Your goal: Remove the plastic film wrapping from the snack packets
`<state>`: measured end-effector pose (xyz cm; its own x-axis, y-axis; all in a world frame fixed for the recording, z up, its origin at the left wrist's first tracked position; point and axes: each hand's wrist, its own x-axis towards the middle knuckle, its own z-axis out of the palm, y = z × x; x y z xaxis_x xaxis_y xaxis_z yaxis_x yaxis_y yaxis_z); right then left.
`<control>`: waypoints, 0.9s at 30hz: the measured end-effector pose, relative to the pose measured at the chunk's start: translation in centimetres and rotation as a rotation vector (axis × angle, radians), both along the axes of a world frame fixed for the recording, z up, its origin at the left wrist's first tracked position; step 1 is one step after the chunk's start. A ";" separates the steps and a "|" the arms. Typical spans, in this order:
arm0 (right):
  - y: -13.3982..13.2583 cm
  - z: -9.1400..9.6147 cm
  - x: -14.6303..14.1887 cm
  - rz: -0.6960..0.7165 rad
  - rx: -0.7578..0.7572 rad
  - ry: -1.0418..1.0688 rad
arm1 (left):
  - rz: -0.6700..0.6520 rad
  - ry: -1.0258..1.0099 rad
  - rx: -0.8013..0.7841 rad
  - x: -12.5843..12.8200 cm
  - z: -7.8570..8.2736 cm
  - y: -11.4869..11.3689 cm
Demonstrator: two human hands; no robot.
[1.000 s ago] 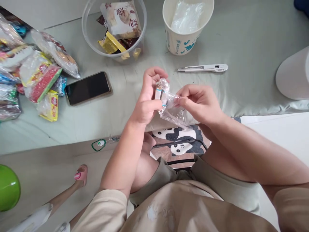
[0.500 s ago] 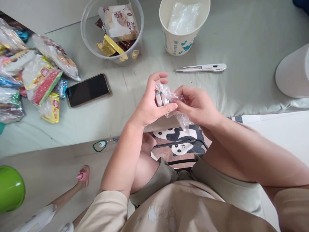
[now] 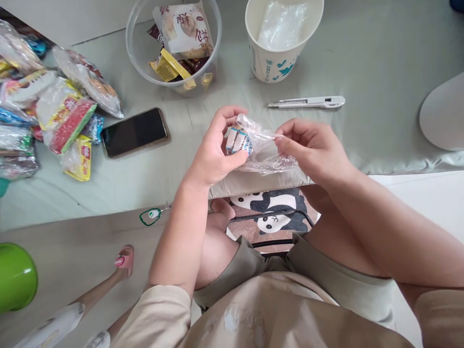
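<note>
My left hand [image 3: 217, 150] is closed around a small snack packet [image 3: 237, 141] with white, blue and tan printing. Clear plastic bag film [image 3: 266, 157] surrounds the packet and trails to the right. Thumb and forefinger of my right hand [image 3: 308, 150] pinch the edge of this clear bag and hold it stretched away from the packet. Both hands are above the front edge of the cloth-covered table. Beyond them lies a white utility knife [image 3: 307, 102], touched by neither hand.
A clear round tub [image 3: 129, 53] holds wrapped snacks, beside a paper cup [image 3: 266, 60] with clear plastic inside. At left are a phone [image 3: 136, 132] and a heap of snack packets [image 3: 68, 111]. A white cylinder [image 3: 444, 113] stands right. Another person's leg [image 3: 99, 285] shows below left.
My right hand has moved right, drawing the clear bag out from the packet. More of the packet's printed side shows in my left hand, which has shifted slightly left.
</note>
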<state>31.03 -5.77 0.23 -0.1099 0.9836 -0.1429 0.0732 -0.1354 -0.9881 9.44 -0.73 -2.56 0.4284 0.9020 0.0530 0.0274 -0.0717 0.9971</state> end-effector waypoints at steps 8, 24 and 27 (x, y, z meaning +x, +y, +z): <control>-0.3 -0.2 -1.3 0.025 -0.003 -0.327 | 0.196 -0.002 0.142 2.9 -0.3 -1.5; 0.0 0.2 1.1 -0.050 0.198 -0.456 | 0.274 -0.141 -0.134 1.0 -0.9 -0.1; -0.3 0.6 0.7 -0.174 0.321 -0.357 | 0.259 -0.078 -0.116 1.5 -0.4 -0.5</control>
